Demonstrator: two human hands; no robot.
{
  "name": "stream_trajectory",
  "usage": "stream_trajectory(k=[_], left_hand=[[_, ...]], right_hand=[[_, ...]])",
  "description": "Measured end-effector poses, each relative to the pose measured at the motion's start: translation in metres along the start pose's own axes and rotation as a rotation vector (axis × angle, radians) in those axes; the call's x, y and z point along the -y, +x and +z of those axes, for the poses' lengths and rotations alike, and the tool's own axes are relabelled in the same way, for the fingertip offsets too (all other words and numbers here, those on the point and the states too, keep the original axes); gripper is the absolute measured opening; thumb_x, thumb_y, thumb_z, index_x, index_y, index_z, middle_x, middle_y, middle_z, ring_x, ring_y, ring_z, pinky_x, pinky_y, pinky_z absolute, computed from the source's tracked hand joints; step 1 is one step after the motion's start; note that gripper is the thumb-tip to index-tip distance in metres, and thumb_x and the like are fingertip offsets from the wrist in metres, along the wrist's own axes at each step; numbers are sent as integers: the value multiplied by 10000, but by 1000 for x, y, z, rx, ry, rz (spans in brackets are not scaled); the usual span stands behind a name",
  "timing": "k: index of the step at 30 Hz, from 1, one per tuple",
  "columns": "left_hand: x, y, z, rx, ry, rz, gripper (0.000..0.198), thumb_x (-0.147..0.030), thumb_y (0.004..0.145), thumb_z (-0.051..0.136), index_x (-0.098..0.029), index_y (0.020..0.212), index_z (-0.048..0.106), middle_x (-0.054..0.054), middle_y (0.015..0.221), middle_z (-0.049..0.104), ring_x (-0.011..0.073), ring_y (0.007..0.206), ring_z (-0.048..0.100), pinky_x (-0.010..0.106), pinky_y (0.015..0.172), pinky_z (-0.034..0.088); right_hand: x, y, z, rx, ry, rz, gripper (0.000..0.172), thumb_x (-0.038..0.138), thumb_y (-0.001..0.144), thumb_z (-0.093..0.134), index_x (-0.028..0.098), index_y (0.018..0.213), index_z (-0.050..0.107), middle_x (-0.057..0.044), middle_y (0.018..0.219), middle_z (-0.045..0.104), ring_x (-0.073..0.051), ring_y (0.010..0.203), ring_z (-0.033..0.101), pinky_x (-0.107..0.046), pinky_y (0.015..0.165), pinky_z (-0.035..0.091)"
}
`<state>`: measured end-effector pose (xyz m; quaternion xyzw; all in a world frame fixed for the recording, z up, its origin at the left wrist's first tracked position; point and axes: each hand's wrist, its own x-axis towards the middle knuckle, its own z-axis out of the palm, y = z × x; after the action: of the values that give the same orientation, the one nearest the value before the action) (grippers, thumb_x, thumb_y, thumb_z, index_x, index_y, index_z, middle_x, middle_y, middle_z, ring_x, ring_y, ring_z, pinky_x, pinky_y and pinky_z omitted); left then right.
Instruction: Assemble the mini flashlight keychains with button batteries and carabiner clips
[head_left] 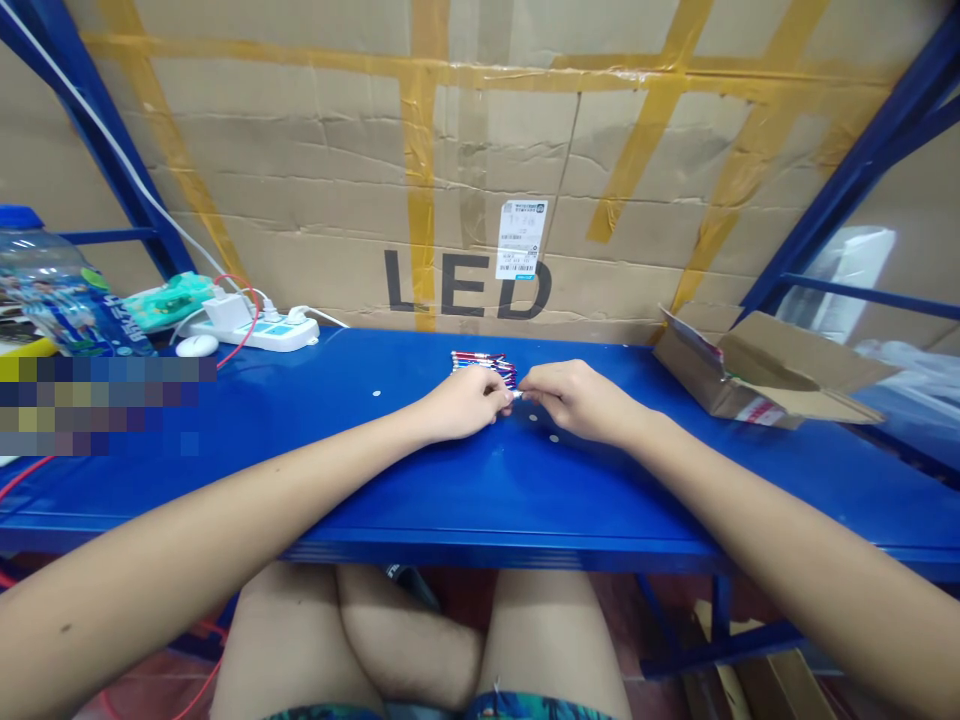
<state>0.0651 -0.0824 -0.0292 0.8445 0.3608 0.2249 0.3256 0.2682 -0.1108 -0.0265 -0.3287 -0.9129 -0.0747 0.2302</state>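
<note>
My left hand (471, 402) and my right hand (574, 398) meet near the middle of the blue tabletop (450, 490). Between their fingertips is a tiny white piece (517, 395), pinched from both sides; its kind is too small to make out. Just behind my left hand lies a small bundle of thin red, blue and silver sticks (480, 362), partly covered by the hand. A few small white round dots, one of them a white disc (554, 439), lie on the tabletop near my right hand.
An open cardboard box (720, 370) stands at the right. On the left are a white power strip (277, 335) with plugs and cables, a white mouse-shaped object (197, 346) and a blue-capped bottle (52, 280). A large taped carton (322, 200) rises behind the tabletop.
</note>
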Motion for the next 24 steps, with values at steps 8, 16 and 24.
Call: stream_trajectory(k=[8, 16, 24], left_hand=[[-3, -7, 5, -73, 30, 52, 202, -226, 887, 572, -152, 706, 625, 34, 726, 694, 157, 678, 610, 273, 651, 432], [-2, -13, 10, -209, 298, 277, 201, -208, 919, 547, -169, 723, 566, 34, 719, 649, 178, 691, 577, 303, 663, 387], [-2, -11, 13, -218, 444, 339, 152, -198, 940, 508, -172, 793, 540, 89, 824, 658, 224, 774, 611, 328, 676, 401]], right_hand=[[8, 2, 0, 32, 96, 121, 236, 27, 775, 451, 159, 666, 614, -44, 630, 651, -141, 579, 528, -257, 600, 363], [13, 6, -6, 38, 247, 307, 209, 111, 793, 491, 155, 611, 583, -5, 558, 589, -114, 538, 457, -257, 574, 323], [12, 9, -8, 61, 344, 392, 206, 182, 779, 518, 162, 581, 571, -5, 558, 606, -129, 567, 512, -257, 580, 359]])
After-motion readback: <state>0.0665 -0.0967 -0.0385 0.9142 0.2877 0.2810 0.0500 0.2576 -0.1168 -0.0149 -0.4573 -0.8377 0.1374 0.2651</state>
